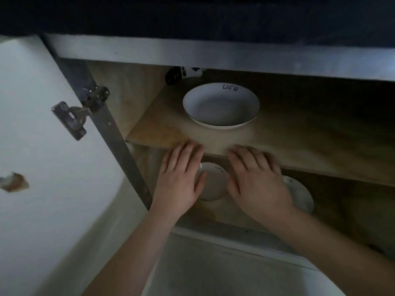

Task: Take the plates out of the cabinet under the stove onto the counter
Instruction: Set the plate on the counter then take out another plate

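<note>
**Both hands poised at the shelf edge, three plates waiting inside**

The white cabinet door (53,146) stood swung wide to the left on its metal hinge (81,112), exposing the wooden upper shelf (299,135) and a darker lower compartment beneath it. On the upper shelf, well back from the front edge, sat the largest plate (221,105), a deep white dish with "Life" written on its far rim. Two smaller plates lay below: the lower left plate (213,182), showing between the two hands, and the lower right plate (300,195), partly covered by the right wrist.

The left hand (178,182) and right hand (256,184) reached forward side by side, palms down, fingers (190,150) straight and loosely spread, holding nothing. Their tips were at about the front lip of the upper shelf; whether they touched it could not be told through the blur.

The large plate lay straight ahead of and beyond both sets of fingertips, roughly centred between them, so neither hand looked clearly nearer; being round, it offered no long axis to favour. A two-handed reach to its rim seemed the likely next step.

The desk that should receive the plates was out of view above the dark band at the top. The right part of the cabinet faded into shadow, and the lower plates' outlines were dim.
</note>
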Demonstrator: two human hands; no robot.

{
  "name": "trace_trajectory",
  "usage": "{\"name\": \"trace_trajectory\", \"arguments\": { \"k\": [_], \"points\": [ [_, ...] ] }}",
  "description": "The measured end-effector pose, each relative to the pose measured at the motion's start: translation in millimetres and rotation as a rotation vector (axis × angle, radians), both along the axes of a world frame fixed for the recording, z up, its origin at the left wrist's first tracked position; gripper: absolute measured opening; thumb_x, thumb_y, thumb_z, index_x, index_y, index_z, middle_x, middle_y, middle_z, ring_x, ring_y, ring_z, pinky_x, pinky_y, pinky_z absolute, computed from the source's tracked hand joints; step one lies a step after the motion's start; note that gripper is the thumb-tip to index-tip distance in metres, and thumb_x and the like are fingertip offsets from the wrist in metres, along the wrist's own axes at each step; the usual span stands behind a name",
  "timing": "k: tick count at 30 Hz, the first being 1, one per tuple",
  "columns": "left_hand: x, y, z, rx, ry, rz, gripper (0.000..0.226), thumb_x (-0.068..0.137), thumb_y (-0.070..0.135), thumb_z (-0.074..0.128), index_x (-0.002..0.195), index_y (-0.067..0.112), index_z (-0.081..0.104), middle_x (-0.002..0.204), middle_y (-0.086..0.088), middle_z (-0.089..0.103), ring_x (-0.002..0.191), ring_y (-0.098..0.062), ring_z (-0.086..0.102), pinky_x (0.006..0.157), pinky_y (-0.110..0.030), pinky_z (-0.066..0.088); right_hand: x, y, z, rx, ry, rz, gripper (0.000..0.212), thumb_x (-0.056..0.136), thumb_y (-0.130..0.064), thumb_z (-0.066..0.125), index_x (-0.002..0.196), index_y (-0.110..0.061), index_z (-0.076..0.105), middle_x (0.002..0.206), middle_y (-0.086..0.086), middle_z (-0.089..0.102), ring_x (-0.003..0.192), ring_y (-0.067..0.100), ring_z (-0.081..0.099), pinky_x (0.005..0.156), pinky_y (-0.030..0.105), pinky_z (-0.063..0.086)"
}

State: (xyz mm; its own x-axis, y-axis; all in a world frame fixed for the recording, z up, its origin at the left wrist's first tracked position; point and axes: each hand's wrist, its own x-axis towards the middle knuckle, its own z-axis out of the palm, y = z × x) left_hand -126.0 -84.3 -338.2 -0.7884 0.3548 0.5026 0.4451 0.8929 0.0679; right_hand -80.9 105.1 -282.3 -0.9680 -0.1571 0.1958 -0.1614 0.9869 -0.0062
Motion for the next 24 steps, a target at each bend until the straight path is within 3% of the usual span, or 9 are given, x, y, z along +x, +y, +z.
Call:
{"name": "trace_trajectory", "arguments": {
  "k": [4, 9, 15, 17, 19, 22, 24],
  "points": [
    [-1, 3, -6, 0.011, 0.048, 0.017, 0.054, 0.099, 0.041, 0.042, 0.146, 0.015, 0.041, 0.151, -0.008, 0.042, 0.144, -0.026, 0.031, 0.117, -0.044, 0.025, -1, -3, -12, -0.016, 0.059, -0.011, 0.054, 0.094, -0.04, 0.043, 0.142, -0.015, 0.044, 0.146, 0.006, 0.046, 0.136, 0.027, 0.039, 0.113, 0.052, 0.026],
    [4, 4, 1, 0.003, 0.046, 0.072, 0.049, 0.099, 0.042, 0.041, 0.144, 0.023, 0.042, 0.148, -0.002, 0.047, 0.138, -0.022, 0.039, 0.095, -0.044, 0.043, -1, -6, -7, 0.011, 0.057, -0.039, 0.052, 0.096, -0.045, 0.034, 0.142, -0.022, 0.043, 0.144, 0.002, 0.048, 0.132, 0.024, 0.043, 0.11, 0.046, 0.031],
    [1, 6, 20, -0.022, 0.031, 0.05, 0.043, 0.097, 0.042, 0.043, 0.131, 0.021, 0.059, 0.134, -0.003, 0.061, 0.124, -0.024, 0.054, 0.091, -0.042, 0.047, -4, -13, 7, -0.035, -0.003, -0.081, 0.048, 0.096, -0.05, 0.028, 0.136, -0.028, 0.045, 0.139, -0.002, 0.048, 0.127, 0.022, 0.045, 0.103, 0.045, 0.038],
    [-2, 12, 34, -0.022, 0.028, 0.067, 0.045, 0.098, 0.043, 0.034, 0.111, 0.02, 0.07, 0.111, -0.003, 0.07, 0.102, -0.023, 0.062, 0.08, -0.037, 0.048, -10, -11, 19, -0.171, -0.01, -0.117, 0.041, 0.098, -0.043, 0.032, 0.127, -0.024, 0.053, 0.13, 0.002, 0.054, 0.116, 0.025, 0.052, 0.094, 0.042, 0.044],
    [-4, 17, 46, -0.06, 0.026, 0.087, 0.053, 0.097, 0.045, 0.026, 0.088, 0.019, 0.072, 0.084, -0.001, 0.07, 0.076, -0.021, 0.062, 0.059, -0.029, 0.042, -25, -7, 36, -0.461, -0.11, -0.2, 0.035, 0.099, -0.03, 0.034, 0.124, -0.014, 0.054, 0.129, 0.012, 0.055, 0.11, 0.031, 0.055, 0.088, 0.039, 0.049],
    [-8, 14, 59, -0.033, -0.01, 0.1, 0.058, 0.098, 0.049, 0.025, 0.06, 0.02, 0.059, 0.054, 0.004, 0.056, 0.044, -0.014, 0.049, 0.042, -0.022, 0.025, -46, 4, 56, -0.826, -0.172, -0.364, 0.037, 0.1, -0.019, 0.037, 0.132, -0.003, 0.049, 0.133, 0.021, 0.053, 0.115, 0.037, 0.054, 0.091, 0.04, 0.047],
    [-18, 8, 66, 0.078, -0.05, 0.098, 0.058, 0.099, 0.051, 0.025, 0.054, 0.021, 0.048, 0.045, 0.005, 0.048, 0.036, -0.011, 0.047, 0.038, -0.021, 0.033, -53, 11, 55, -1.049, -0.098, -0.407, 0.035, 0.098, -0.026, 0.044, 0.116, -0.002, 0.061, 0.118, 0.022, 0.064, 0.108, 0.038, 0.06, 0.086, 0.04, 0.048]
  ]
}}
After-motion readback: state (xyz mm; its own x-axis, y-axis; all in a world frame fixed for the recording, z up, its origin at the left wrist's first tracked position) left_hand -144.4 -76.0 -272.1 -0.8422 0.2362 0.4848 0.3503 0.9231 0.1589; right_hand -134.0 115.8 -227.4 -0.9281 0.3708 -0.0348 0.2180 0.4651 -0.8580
